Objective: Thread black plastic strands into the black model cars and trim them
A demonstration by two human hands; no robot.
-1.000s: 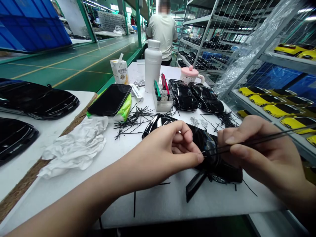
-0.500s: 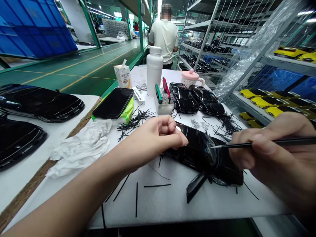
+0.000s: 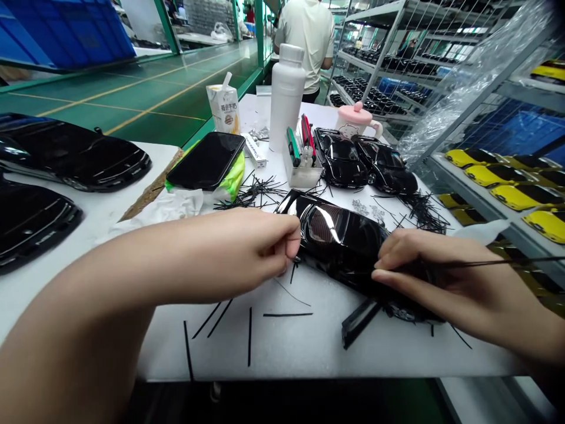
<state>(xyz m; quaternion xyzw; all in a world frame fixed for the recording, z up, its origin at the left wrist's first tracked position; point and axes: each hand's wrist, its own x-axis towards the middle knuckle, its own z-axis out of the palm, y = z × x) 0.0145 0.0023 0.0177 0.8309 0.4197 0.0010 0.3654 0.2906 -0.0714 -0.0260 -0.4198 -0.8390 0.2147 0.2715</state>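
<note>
A glossy black model car (image 3: 342, 232) lies slantwise on the white tabletop, between my hands. My left hand (image 3: 260, 247) is closed, its curled fingers against the car's left end; what they grip, if anything, is hidden. My right hand (image 3: 445, 280) is over the right end of the car, thumb and forefinger meeting at its near side. Held in that hand is a slim black pointed tool (image 3: 507, 261), its shaft sticking out to the right. A short, wide black strip (image 3: 359, 323) leans near the wheel. Thin black strips (image 3: 288, 314) lie scattered in front.
Behind the car stand a tool holder (image 3: 304, 175), a white bottle (image 3: 286, 97), a pink-lidded mug (image 3: 353, 121) and two black model cars (image 3: 342, 156). A phone (image 3: 207, 160) and a milk carton (image 3: 223, 109) are to the left. Racks of yellow cars (image 3: 503, 176) flank the right.
My left hand has drawn back left off the car's top to its end. My right hand has moved left onto the car, and the tool's tip no longer points out over the roof.
</note>
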